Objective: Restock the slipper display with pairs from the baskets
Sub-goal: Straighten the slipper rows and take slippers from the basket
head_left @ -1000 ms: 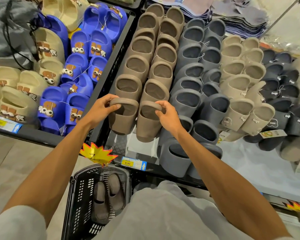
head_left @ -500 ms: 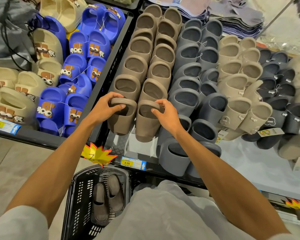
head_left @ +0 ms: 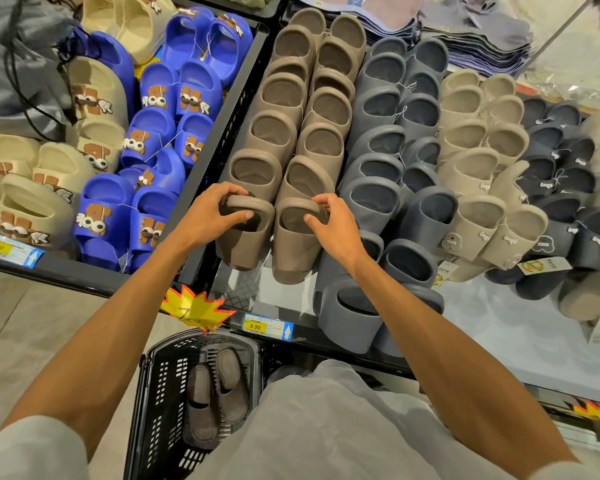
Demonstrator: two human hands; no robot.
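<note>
A pair of brown slippers stands at the near end of the two brown rows on the display shelf (head_left: 284,292). My left hand (head_left: 212,216) grips the strap of the left brown slipper (head_left: 243,244). On the right brown slipper (head_left: 295,254), my right hand (head_left: 329,226) holds the strap, fingers hooked into the opening. Both slippers lean against the pair behind them. Below, a black basket (head_left: 160,393) on the floor holds one more brown pair (head_left: 215,396).
Grey slippers (head_left: 388,168), beige slippers (head_left: 471,157) and dark navy slippers (head_left: 561,174) fill the rows to the right. Blue and cream cartoon slippers (head_left: 146,161) fill the bin to the left. A price tag (head_left: 267,327) and a yellow star label (head_left: 194,310) hang on the shelf edge.
Both hands have pushed the brown pair slightly up the shelf against the rows behind. My fingers have curled further over the straps.
</note>
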